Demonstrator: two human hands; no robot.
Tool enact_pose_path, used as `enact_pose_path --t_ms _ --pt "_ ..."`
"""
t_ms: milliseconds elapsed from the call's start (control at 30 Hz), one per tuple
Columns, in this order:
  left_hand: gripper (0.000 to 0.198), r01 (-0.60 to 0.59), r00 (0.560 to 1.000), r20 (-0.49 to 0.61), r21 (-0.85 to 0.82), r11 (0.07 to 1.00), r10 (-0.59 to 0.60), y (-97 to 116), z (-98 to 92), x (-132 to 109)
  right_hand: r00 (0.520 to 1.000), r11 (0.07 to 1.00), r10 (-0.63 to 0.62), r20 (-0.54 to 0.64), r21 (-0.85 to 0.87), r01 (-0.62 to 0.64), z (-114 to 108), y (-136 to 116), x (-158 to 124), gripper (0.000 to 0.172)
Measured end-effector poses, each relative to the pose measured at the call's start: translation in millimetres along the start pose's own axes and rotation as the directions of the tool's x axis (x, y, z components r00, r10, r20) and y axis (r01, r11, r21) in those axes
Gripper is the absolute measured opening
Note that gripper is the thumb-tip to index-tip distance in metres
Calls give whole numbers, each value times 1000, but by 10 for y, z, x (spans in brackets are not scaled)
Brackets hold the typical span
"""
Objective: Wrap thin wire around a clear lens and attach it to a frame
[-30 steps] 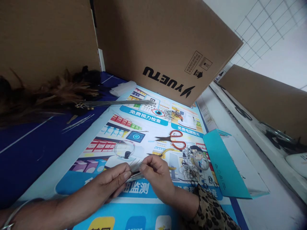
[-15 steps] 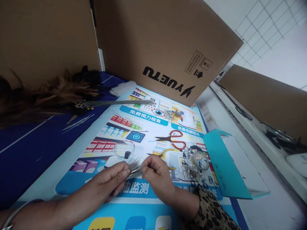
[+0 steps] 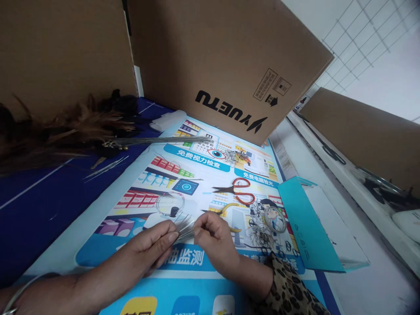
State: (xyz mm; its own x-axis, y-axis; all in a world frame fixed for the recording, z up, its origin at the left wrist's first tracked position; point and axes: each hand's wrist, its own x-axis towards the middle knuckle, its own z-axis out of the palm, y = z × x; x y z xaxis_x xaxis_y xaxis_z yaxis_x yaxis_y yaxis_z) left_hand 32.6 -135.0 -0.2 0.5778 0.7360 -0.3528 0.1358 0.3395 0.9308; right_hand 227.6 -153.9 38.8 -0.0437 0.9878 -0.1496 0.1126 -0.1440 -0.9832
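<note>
My left hand (image 3: 159,245) is closed on a small bundle of thin metal wires (image 3: 186,229), whose ends fan out toward the right. Close beside it, my right hand (image 3: 213,238) is pinched at the tips of those wires; whether its fingers grip one is too fine to make out. Just beyond my right hand lie yellow-handled pliers or scissors (image 3: 235,230), partly covered by it. Farther off rest red-handled scissors (image 3: 242,190), blades to the left. A coil of clear line or wire (image 3: 170,204) sits beyond my left hand.
A tangled heap of small wire pieces and dark rings (image 3: 260,234) lies right, by a round coil (image 3: 274,218) and an open teal box (image 3: 310,232). Brown feathers (image 3: 82,127) and a long wire bundle (image 3: 164,140) are at left. A large carton (image 3: 223,57) stands behind.
Both hands stay nearly in place. The wire ends between them have shifted slightly.
</note>
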Motion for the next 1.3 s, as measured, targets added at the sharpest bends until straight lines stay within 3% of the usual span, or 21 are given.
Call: enact_pose_path --t_ms 300,567,1033,1300 --pt "61 -25 999 36 57 998 23 49 5 -16 1000 1000 11 -15 18 -11 -7 19 11 18" --pt "56 -2 1000 7 6 1000 2 -45 -13 -15 1000 1000 4 -23 -11 -4 -20 24 12 12" --pt "59 -5 999 35 104 995 1 68 -7 -50 999 999 -39 -8 -20 39 0 -24 5 10" --pt "61 -11 999 47 136 991 5 73 -9 -43 1000 1000 -10 -13 11 11 17 -24 14 17"
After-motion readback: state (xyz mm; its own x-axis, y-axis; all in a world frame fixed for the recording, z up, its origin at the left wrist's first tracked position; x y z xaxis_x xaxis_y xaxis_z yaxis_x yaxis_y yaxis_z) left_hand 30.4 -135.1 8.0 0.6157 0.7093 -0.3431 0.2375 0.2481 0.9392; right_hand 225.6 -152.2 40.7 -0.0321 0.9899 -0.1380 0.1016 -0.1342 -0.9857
